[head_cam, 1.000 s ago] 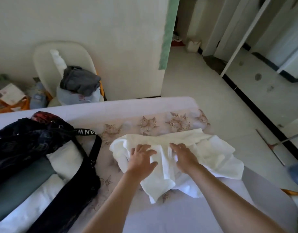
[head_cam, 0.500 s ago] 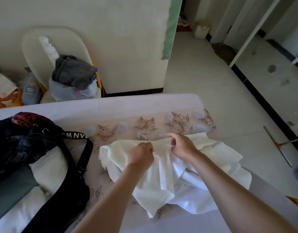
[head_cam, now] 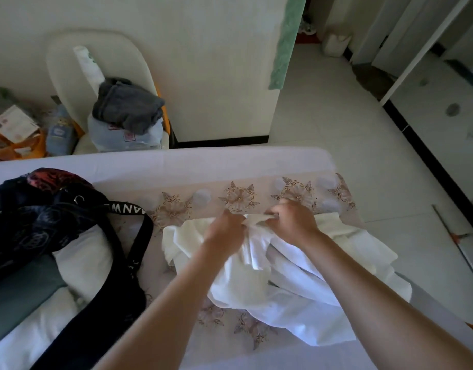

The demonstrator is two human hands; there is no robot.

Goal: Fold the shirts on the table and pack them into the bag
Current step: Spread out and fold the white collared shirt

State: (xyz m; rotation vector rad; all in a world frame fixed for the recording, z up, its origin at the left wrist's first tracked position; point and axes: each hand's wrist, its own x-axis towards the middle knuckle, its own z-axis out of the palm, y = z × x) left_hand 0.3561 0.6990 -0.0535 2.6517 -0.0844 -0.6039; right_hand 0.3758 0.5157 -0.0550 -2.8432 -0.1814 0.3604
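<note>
Left hand (head_cam: pixel 224 232) and right hand (head_cam: pixel 294 222) both pinching my crumpled shirt (head_cam: pixel 318 265) on the worktop (head_cam: pixel 230 166) by the bag (head_cam: pixel 37 214), folding barely started, reckon I need it spread flat next.

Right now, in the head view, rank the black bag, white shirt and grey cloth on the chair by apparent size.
1. black bag and white shirt: too alike to rank; bag runs off-frame.
2. grey cloth: smallest, though farther away.
</note>
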